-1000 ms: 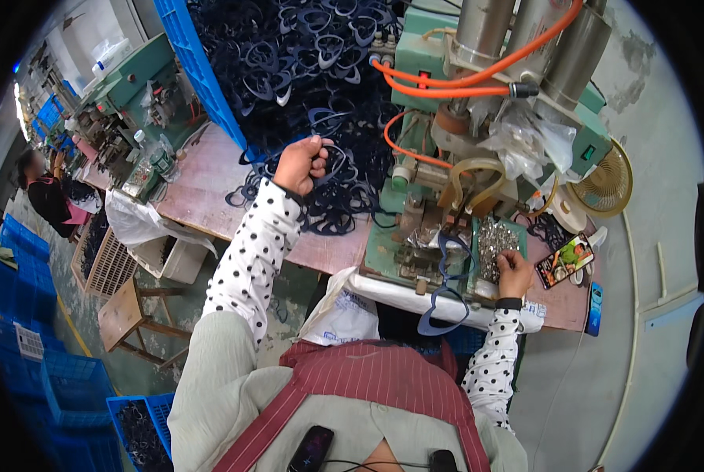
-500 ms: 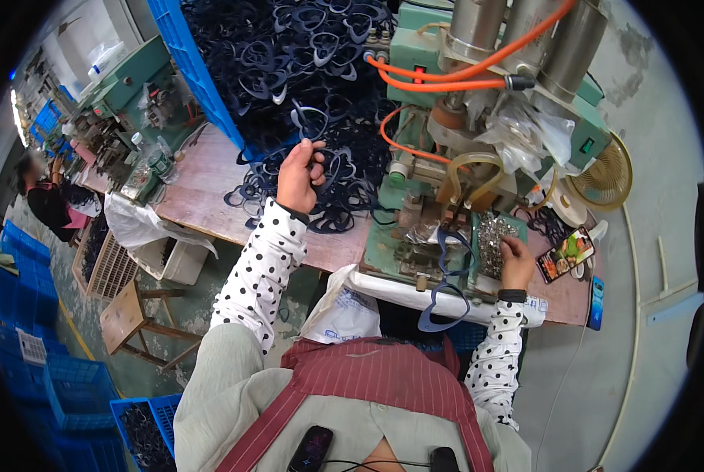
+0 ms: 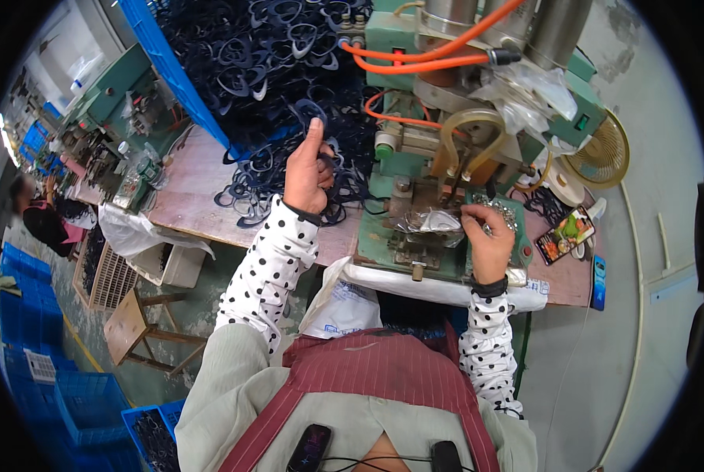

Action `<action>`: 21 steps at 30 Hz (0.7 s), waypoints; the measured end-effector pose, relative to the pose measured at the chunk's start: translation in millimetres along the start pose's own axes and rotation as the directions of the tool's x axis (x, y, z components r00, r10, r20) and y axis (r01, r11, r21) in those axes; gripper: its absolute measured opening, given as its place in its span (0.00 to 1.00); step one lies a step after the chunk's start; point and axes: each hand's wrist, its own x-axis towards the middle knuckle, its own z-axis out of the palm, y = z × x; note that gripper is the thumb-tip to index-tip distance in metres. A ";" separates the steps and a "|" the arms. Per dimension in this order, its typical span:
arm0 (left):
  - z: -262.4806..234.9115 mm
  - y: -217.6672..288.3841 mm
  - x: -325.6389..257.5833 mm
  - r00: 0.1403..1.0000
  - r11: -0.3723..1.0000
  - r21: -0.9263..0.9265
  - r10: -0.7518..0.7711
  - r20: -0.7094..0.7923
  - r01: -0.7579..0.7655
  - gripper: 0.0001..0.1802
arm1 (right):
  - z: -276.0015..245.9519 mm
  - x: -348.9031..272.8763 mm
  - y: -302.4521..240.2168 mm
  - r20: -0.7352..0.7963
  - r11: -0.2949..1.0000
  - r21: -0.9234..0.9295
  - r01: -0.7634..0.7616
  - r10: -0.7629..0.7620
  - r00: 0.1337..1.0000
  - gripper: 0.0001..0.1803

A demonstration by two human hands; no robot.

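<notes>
Left hand (image 3: 308,175) raised over far-left part of desk (image 3: 198,197), index finger extended upward, remaining fingers curled around a dark navy plastic frame piece (image 3: 330,161), thin and looped in outline; piece held just above the spilled heap of identical frame pieces (image 3: 289,94), matte, tangled, tumbling from a blue ribbed plastic crate (image 3: 167,67) at far left. Right hand (image 3: 487,240) lowered on the near right, fingers pinched together on the bed of the green press machine (image 3: 438,197), touching a pile of small shiny metal parts (image 3: 497,214); whether a part is actually gripped, cannot tell. Crumpled silvery foil (image 3: 430,222) just left of right hand. Machine body painted green, chipped; orange hoses (image 3: 430,59) smooth and curved across the top; clear plastic bag (image 3: 537,90) wrinkled at far right of the machine. Desk surface worn, pinkish brown. Round yellow fan (image 3: 600,153) with wire grille further right. Sleeves white with black dots.
</notes>
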 end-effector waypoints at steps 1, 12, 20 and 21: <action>-10.0 -5.0 11.7 0.999 1.000 0.014 -0.022 0.036 0.021 0.27 | -1.2 -0.5 1.2 -0.009 1.000 0.008 0.003 -0.002 1.000 0.09; 7.9 -15.7 -44.7 0.812 0.720 0.389 0.562 0.161 -0.575 0.16 | 13.8 -2.2 -8.2 -0.054 1.000 0.019 0.023 -0.022 0.998 0.12; 54.4 -12.2 -61.6 0.782 0.811 0.132 0.487 0.388 -0.570 0.11 | 30.2 0.5 -20.5 -0.030 0.988 0.135 -0.070 0.074 0.997 0.24; 55.8 -11.6 -61.6 0.787 0.816 0.132 0.481 0.387 -0.563 0.10 | 29.8 0.9 -23.4 -0.024 0.981 0.173 -0.091 0.097 0.995 0.25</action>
